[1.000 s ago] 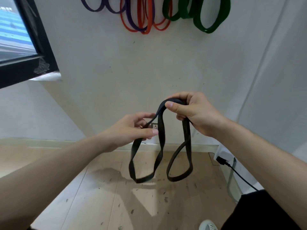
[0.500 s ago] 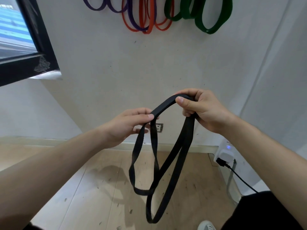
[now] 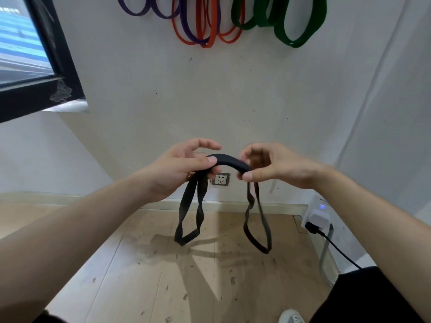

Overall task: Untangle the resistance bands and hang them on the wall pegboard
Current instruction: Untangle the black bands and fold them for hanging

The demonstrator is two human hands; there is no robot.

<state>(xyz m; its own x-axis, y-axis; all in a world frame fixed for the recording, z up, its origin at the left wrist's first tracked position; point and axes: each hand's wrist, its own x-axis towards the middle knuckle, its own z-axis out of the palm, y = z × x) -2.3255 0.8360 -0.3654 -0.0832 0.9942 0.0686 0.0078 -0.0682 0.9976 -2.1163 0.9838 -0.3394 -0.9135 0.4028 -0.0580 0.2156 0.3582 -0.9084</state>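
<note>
Held out before the white wall [image 3: 233, 101], above the wooden floor [image 3: 144, 276], a black resistance band [image 3: 229, 160] arches between both hands. The left hand [image 3: 179, 166] pinches one end of the arch with thumb and fingers [image 3: 215, 170], and the right hand [image 3: 275, 166] pinches the other. A twisted loop hangs from each grip. Higher on the wall hang purple bands [image 3: 140, 11], orange bands [image 3: 206, 40] and green bands [image 3: 296, 40].

White wall [image 3: 163, 101], black-framed window [image 3: 58, 66], wood floor [image 3: 151, 276]

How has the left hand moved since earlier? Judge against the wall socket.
Yes, upward: the left hand overlapped the wall socket then; now it sits above-left.
</note>
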